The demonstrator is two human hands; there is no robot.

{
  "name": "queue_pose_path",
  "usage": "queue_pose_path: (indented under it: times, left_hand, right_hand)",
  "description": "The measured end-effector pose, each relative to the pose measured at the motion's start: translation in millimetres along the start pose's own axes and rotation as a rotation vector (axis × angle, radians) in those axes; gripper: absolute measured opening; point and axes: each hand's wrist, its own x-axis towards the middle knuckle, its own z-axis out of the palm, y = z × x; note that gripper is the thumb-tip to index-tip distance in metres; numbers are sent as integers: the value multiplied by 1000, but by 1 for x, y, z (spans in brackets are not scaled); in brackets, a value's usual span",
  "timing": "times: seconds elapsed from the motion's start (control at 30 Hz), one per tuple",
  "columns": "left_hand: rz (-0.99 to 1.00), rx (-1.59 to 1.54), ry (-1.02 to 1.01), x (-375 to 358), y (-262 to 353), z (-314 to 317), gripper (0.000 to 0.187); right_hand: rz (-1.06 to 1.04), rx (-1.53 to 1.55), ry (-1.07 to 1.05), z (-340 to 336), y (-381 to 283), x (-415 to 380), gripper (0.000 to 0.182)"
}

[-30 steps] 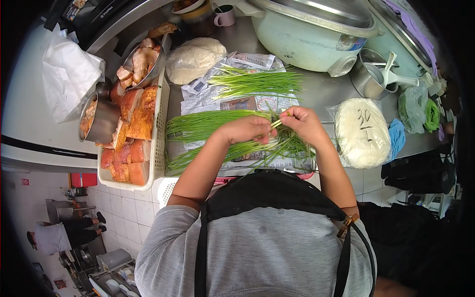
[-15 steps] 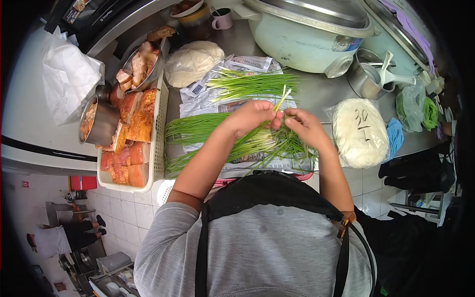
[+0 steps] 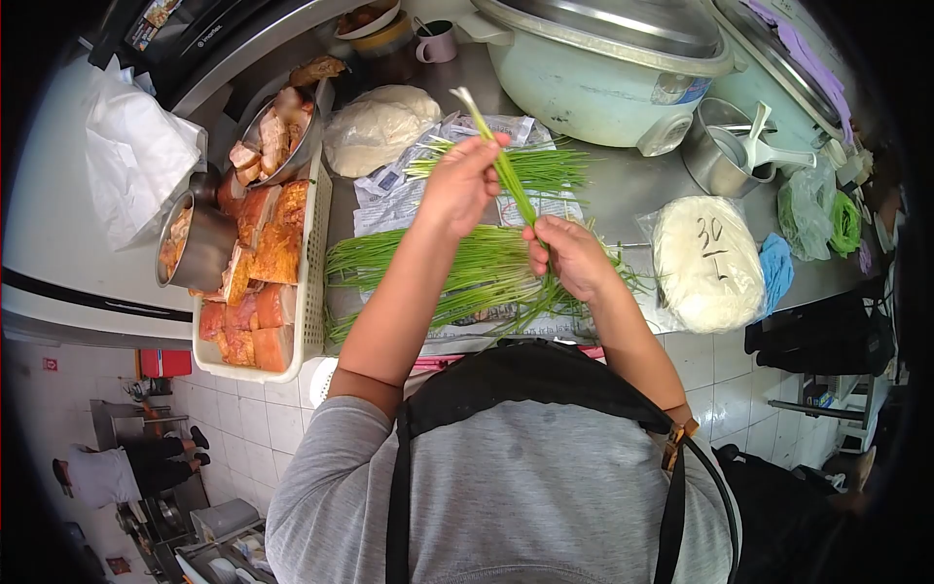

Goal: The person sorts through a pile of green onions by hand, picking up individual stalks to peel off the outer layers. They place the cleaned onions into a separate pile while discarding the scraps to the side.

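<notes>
A small bunch of scallions (image 3: 512, 185) slants between my hands, white root ends up to the left and green leaves down to the right. My left hand (image 3: 467, 180) is closed around it just below the white ends. Lower down, my right hand (image 3: 569, 255) pinches the green part with curled fingers. Beneath them, a large pile of scallions (image 3: 409, 258) lies across newspaper (image 3: 379, 216). Behind my left hand is a second, smaller pile of scallions (image 3: 555, 170), also on the paper.
At left stands a cream basket (image 3: 313, 263) of roasted meat chunks with metal pots. A bagged white block (image 3: 708, 261) marked "30" sits at right. Behind are a large lidded pot (image 3: 593, 92), a wrapped dough-like lump (image 3: 381, 129) and a metal jug (image 3: 718, 156). Another person (image 3: 107, 475) stands far left.
My left hand has moved up and away, raising the scallions' white ends. My right hand has shifted slightly left and nearer my body, and more of the green length shows between the hands.
</notes>
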Motion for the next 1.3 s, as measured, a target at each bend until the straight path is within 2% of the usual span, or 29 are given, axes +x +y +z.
queue_pose_path:
  times: [0.13, 0.17, 0.23, 0.3, 0.37, 0.47, 0.57, 0.63, 0.67, 0.7, 0.77, 0.8, 0.9, 1.0, 1.1, 1.17, 1.3]
  left_hand:
    - [50, -179, 128, 3, 22, -22, 13]
    - [67, -212, 174, 3, 27, -26, 13]
    - [106, -233, 142, 5, 22, -36, 13]
    - [139, -206, 150, 5, 7, -33, 12]
    - [165, -266, 185, 6, -6, -26, 12]
    - [213, -416, 269, 17, -12, -32, 13]
    - [181, -479, 411, 38, -13, -61, 14]
    - [106, -469, 494, 54, -26, -81, 15]
    - [70, -411, 520, 63, -37, -93, 25]
    - [-13, -418, 554, 67, -42, -97, 26]
    - [-183, -426, 621, 73, -49, -106, 28]
    - [-183, -409, 579, 74, -46, -107, 30]
    - [-163, -326, 467, 66, -36, -111, 34]
    - [-103, -144, 382, 49, -24, -107, 33]
    - [-110, 21, 440, 38, -27, -102, 30]
    - [-122, 105, 395, 28, -31, -87, 26]
    - [-172, 214, 170, 6, -34, -67, 23]
  right_hand:
    - [31, -146, 64, -18, 4, -16, 19]
    - [6, -226, 124, -26, 4, -18, 17]
    - [-42, -381, 248, -41, 7, -22, 16]
    - [-231, -607, 567, -51, 9, -20, 16]
    - [-396, -522, 799, -61, -1, -15, 15]
    - [-494, -545, 965, -99, -8, -28, 14]
    - [-518, -751, 906, -90, -14, -49, 13]
    - [-520, -1142, 750, -81, -4, -53, 15]
    - [-482, -1388, 631, -73, -1, -55, 15]
    - [-439, -1629, 502, -67, 2, -58, 16]
    - [-426, -1835, 483, -63, 19, -62, 16]
    - [-417, -1937, 471, -59, 22, -61, 16]
    - [-178, -1962, 540, -47, 9, -58, 12]
    - [-249, -1911, 650, -29, 1, -54, 11]
    - [-503, -1709, 409, -14, 19, -35, 11]
    - [-615, -1773, 183, -7, 43, -21, 8]
    - [-550, -1957, 145, -6, 72, -8, 8]
